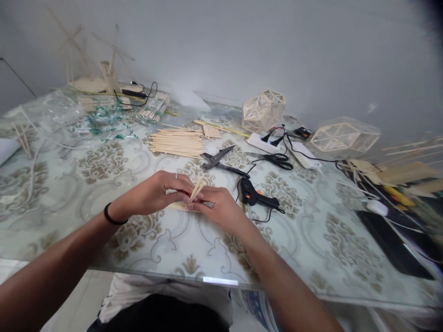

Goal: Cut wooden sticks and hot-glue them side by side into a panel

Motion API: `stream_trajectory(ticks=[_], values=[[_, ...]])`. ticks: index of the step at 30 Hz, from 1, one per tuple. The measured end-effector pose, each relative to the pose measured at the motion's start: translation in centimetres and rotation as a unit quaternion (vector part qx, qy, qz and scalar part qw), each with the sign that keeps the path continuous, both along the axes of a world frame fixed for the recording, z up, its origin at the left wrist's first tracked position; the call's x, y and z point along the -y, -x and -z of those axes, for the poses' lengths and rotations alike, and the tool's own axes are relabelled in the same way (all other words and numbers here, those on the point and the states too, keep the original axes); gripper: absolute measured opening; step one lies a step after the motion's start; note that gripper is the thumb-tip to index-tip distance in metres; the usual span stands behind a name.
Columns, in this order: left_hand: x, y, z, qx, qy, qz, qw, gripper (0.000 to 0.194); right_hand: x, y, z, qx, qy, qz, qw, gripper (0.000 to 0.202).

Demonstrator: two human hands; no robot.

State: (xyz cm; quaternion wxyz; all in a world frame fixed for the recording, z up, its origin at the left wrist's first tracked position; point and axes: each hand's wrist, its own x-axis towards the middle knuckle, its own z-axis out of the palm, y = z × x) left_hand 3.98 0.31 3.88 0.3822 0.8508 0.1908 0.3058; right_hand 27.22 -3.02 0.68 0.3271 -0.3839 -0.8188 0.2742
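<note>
Both hands meet over the front middle of the table, closed around a small bundle of thin wooden sticks [197,189] that tilts upward between the fingers. My left hand [169,191], with a ring and a black wrist band, pinches the bundle from the left. My right hand [221,205] grips it from the right; some fingertips are hidden. Below the hands, a few more pale sticks [178,206] lie flat, partly covered. Beyond them is a pile of wooden sticks [176,141]. To its right rest metal shears [218,159], and a black glue gun [256,196] lies right of my right hand.
Black scissors [277,160] lie near a white power strip [263,143] with plugged cords. Geometric stick frames [265,110] stand at the back right. Packaged chopsticks [154,108] and clear plastic wrap [60,110] sit at the back left. A dark phone-like slab [391,242] lies at right.
</note>
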Motion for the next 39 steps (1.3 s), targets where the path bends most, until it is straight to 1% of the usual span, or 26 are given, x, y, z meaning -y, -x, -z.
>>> stream_trajectory(ticks=[3, 6, 8, 12, 16, 21, 27, 31, 35, 39], values=[[0.0, -0.1, 0.0, 0.000, 0.007, 0.002, 1.000, 0.014, 0.0, 0.1, -0.1, -0.002, -0.002, -0.017, 1.000, 0.017], [0.2, -0.3, 0.0, 0.007, 0.010, -0.008, 1.000, 0.013, 0.1, 0.2, -0.3, -0.006, 0.000, -0.025, 1.000, 0.019], [0.4, -0.5, -0.1, 0.017, 0.008, -0.034, 0.999, 0.011, 0.3, 0.2, -0.4, -0.017, 0.000, -0.012, 1.000, 0.016], [1.0, -1.0, -0.2, 0.037, -0.002, -0.120, 0.992, 0.009, 0.4, 0.3, -0.6, -0.047, 0.000, 0.034, 0.998, 0.010], [1.4, -1.3, -0.1, 0.040, -0.008, -0.158, 0.987, 0.009, 0.5, 0.3, -0.8, -0.057, 0.018, 0.047, 0.997, 0.015], [1.4, -1.4, 0.3, 0.025, 0.012, -0.174, 0.984, 0.008, 0.5, 0.2, -0.7, -0.051, 0.053, 0.054, 0.996, 0.015], [1.5, -1.6, 0.3, 0.019, 0.030, -0.182, 0.983, 0.008, 0.5, 0.3, -0.6, -0.051, 0.086, 0.062, 0.993, 0.013], [1.6, -1.7, 0.5, 0.023, 0.031, -0.181, 0.983, 0.006, 0.6, 0.2, -0.7, -0.058, 0.099, 0.072, 0.991, 0.014], [1.6, -1.9, 0.6, 0.024, 0.025, -0.177, 0.984, 0.008, 0.6, 0.0, -0.7, -0.065, 0.114, 0.076, 0.988, 0.017], [1.7, -2.0, 0.8, 0.029, 0.015, -0.171, 0.985, 0.007, 0.7, -0.1, -0.5, -0.068, 0.129, 0.075, 0.986, 0.014]])
